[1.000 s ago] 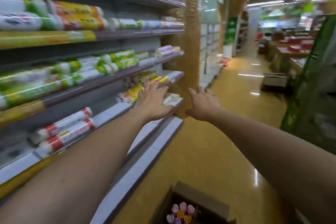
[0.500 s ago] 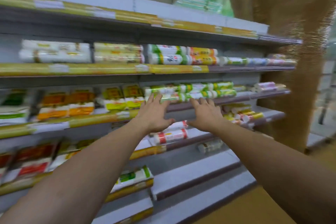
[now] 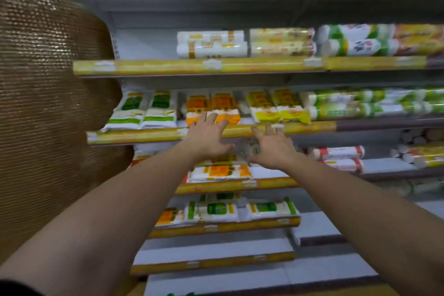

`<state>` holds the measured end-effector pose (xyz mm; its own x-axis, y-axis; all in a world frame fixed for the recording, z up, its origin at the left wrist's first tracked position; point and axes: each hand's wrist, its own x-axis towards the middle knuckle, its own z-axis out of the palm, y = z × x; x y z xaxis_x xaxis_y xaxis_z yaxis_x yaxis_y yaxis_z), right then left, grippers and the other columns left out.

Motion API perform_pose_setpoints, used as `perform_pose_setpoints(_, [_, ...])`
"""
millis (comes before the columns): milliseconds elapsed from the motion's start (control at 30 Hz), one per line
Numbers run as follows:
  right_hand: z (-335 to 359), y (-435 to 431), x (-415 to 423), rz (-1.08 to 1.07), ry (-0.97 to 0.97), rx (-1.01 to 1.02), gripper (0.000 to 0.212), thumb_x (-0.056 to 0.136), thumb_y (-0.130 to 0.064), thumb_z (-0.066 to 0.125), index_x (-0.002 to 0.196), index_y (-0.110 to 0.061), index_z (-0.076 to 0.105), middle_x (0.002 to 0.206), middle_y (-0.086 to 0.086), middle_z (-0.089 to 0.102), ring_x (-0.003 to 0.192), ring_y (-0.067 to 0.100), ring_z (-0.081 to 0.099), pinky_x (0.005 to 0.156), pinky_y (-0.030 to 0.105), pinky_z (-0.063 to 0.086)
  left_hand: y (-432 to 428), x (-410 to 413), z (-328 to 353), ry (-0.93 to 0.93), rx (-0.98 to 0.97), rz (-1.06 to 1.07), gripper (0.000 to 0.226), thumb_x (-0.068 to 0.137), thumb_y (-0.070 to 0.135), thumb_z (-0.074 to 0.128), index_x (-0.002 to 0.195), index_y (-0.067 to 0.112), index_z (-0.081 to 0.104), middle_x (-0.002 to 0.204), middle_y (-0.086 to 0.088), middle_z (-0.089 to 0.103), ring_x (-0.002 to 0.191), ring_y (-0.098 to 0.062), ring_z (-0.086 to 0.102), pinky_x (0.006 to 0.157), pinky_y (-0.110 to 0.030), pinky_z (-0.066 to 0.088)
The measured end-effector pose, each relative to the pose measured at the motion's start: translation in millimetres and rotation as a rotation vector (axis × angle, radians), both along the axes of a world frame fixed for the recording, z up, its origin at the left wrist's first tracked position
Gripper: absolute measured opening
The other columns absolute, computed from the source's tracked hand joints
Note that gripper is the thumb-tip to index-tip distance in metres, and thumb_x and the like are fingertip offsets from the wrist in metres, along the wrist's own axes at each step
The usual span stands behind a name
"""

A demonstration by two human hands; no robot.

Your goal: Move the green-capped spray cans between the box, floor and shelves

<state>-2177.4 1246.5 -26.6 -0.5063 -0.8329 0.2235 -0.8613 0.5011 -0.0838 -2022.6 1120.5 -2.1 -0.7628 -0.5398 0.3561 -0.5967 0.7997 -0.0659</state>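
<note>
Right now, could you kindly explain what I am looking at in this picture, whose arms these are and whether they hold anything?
This is one wide-angle view from a camera worn on a person's head, so the two bare arms are the wearer's own, stretched toward shop shelving. The left hand and right hand both have spread fingers and hold nothing. They hover before a yellow-edged shelf, the left hand nearest the orange-labelled packets; the blur hides whether it touches them. Green-labelled packets lie to the left, yellow-labelled packets to the right, with long wrapped rolls further right. A brown textured pillar stands at the left.
</note>
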Motion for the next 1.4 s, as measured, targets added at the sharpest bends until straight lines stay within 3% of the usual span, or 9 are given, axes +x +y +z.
perform_pose_setpoints(167, [-57,-62,51,0.038,-0.104,0.1,0.106,0.083,-0.065,0.068,0.161,-0.035,0.002,0.169,0.01,0.0,0.153,0.039,0.008,0.118,0.056,0.026,-55,51,-57,-0.068,0.101,0.044,0.083,0.088,0.07,0.055,0.155,0.026,0.031,0.165,-0.012,0.016,0.152,-0.036,0.011,0.116,-0.058,0.028])
perform_pose_setpoints(367, [-159,-114,96,0.127,-0.18,0.299,0.104,0.082,-0.065,0.069,0.16,-0.034,0.007,0.167,0.012,0.008,0.15,0.041,0.016,0.115,0.055,0.031,-98,97,-166,-0.157,0.287,0.116,0.083,0.088,0.068,0.057,0.155,0.025,0.032,0.163,-0.015,0.02,0.15,-0.036,0.017,0.115,-0.057,0.031])
perform_pose_setpoints(500, [-225,-147,105,0.174,-0.276,0.476,0.103,0.086,-0.061,0.069,0.161,-0.035,0.004,0.169,0.01,-0.001,0.152,0.041,0.008,0.116,0.059,0.027,-121,113,-238,-0.213,0.445,0.206,0.082,0.089,0.065,0.059,0.155,0.025,0.031,0.162,-0.014,0.021,0.147,-0.036,0.02,0.111,-0.058,0.036])
perform_pose_setpoints(633, [-291,-184,99,0.288,-0.293,0.57,0.108,0.079,-0.071,0.068,0.161,-0.031,0.009,0.168,0.01,0.01,0.151,0.04,0.017,0.116,0.057,0.03,-134,124,-305,-0.239,0.589,0.323,0.082,0.09,0.063,0.059,0.155,0.024,0.03,0.162,-0.013,0.02,0.147,-0.038,0.021,0.11,-0.06,0.035])
perform_pose_setpoints(767, [-347,-207,87,0.35,-0.376,0.673,0.099,0.085,-0.06,0.07,0.16,-0.03,0.013,0.165,0.012,0.015,0.148,0.042,0.021,0.113,0.056,0.032,-149,133,-363,-0.272,0.697,0.436,0.085,0.089,0.063,0.061,0.156,0.023,0.029,0.162,-0.013,0.02,0.148,-0.039,0.02,0.111,-0.058,0.036])
perform_pose_setpoints(967, [-453,-236,89,0.407,-0.443,0.83,0.085,0.084,-0.059,0.069,0.152,-0.025,0.032,0.152,0.014,0.036,0.136,0.04,0.037,0.107,0.051,0.04,-168,135,-475,-0.194,0.908,0.565,0.082,0.081,0.06,0.066,0.151,0.026,0.04,0.152,-0.013,0.037,0.142,-0.039,0.03,0.107,-0.054,0.042])
perform_pose_setpoints(1100, [-555,-243,93,0.435,-0.435,0.854,0.079,0.086,-0.054,0.069,0.15,-0.019,0.037,0.149,0.017,0.043,0.136,0.039,0.042,0.108,0.045,0.041,-173,127,-584,-0.179,1.037,0.581,0.085,0.074,0.062,0.065,0.146,0.02,0.047,0.147,-0.016,0.044,0.136,-0.038,0.04,0.105,-0.051,0.043])
perform_pose_setpoints(1233, [-671,-249,102,0.445,-0.439,0.88,0.073,0.09,-0.049,0.068,0.149,-0.017,0.039,0.151,0.017,0.04,0.136,0.04,0.04,0.108,0.046,0.042,-176,125,-697,-0.067,1.045,0.655,0.079,0.08,0.039,0.079,0.148,0.016,0.046,0.15,-0.019,0.04,0.139,-0.039,0.038,0.111,-0.042,0.038])
perform_pose_setpoints(1400, [-788,-260,110,0.496,-0.392,0.747,0.056,0.092,-0.042,0.067,0.138,-0.019,0.046,0.134,0.015,0.049,0.118,0.037,0.053,0.091,0.043,0.049,-184,127,-816,-0.075,0.984,0.662,0.084,0.077,0.038,0.081,0.15,0.025,0.042,0.156,-0.015,0.032,0.142,-0.04,0.031,0.111,-0.047,0.041])
